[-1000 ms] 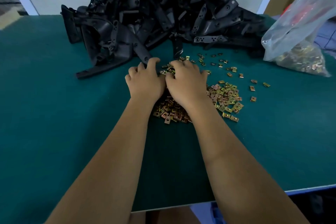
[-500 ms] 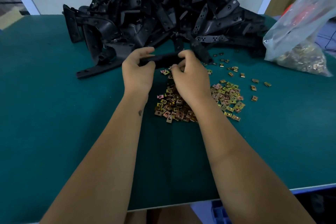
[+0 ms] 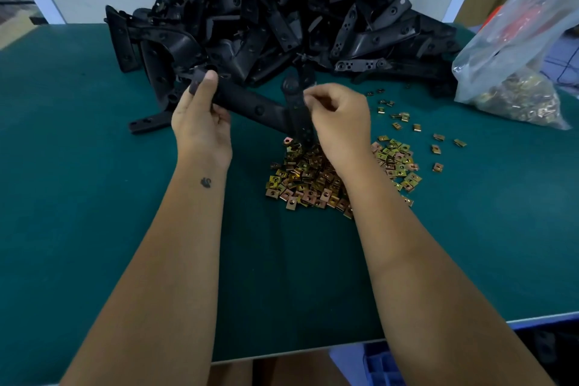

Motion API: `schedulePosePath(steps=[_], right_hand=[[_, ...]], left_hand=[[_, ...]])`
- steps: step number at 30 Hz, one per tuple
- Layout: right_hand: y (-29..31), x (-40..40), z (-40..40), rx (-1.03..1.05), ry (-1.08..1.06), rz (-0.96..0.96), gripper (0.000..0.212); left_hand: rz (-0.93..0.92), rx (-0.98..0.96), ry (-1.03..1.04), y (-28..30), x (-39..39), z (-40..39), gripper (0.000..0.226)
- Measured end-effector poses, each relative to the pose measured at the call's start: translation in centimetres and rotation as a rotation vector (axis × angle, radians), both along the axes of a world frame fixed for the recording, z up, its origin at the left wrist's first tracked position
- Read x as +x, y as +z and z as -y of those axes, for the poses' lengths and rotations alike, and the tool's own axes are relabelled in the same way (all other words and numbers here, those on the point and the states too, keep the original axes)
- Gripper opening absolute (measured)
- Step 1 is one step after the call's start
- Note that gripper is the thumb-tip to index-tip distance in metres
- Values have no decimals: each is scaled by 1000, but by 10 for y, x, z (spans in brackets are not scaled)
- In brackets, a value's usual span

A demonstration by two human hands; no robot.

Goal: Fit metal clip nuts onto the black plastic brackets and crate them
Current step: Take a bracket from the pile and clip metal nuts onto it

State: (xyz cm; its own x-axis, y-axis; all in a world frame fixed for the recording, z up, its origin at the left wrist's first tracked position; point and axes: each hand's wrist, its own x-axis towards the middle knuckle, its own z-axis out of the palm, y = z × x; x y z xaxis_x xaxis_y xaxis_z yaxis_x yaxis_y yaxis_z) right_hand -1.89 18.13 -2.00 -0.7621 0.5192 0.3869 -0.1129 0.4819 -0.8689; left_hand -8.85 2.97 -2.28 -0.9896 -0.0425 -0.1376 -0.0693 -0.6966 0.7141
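Two hands work above the green counter: left hand grips one black bracket, right hand pinches at its bent end, a clip nut there hidden. Loose clip nuts lie below; beyond, the bracket heap looks untouched, so most fitting and all crating remain

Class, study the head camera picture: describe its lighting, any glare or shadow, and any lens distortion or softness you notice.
Head view: dim, bluish light; the pile of black brackets merges into a dark mass with few highlights. The plastic bag shows pale glare. A soft shadow darkens the green table between the forearms. Wide-angle stretch enlarges the forearms near the bottom edge. The clip nuts look slightly soft.
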Motion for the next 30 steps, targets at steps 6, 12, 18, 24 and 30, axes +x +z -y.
schedulePosePath(steps=[6,12,18,24,30], right_hand=[[6,7,6,-331,242,-76,31],[8,7,9,-162,235,-26,13],[5,5,15,-339,221,-6,17],[10,15,-35,-4,-143,95,18],[-2,48,-118,-120,-461,121,29]], left_hand=[[-35,-52,12,-3,4,-5,14],[-52,-52,4,-5,1,-2,23],[-105,-138,-400,-5,14,-30,19],[-56,-98,-278,-10,6,-25,14],[23,83,-237,-12,0,-22,10]])
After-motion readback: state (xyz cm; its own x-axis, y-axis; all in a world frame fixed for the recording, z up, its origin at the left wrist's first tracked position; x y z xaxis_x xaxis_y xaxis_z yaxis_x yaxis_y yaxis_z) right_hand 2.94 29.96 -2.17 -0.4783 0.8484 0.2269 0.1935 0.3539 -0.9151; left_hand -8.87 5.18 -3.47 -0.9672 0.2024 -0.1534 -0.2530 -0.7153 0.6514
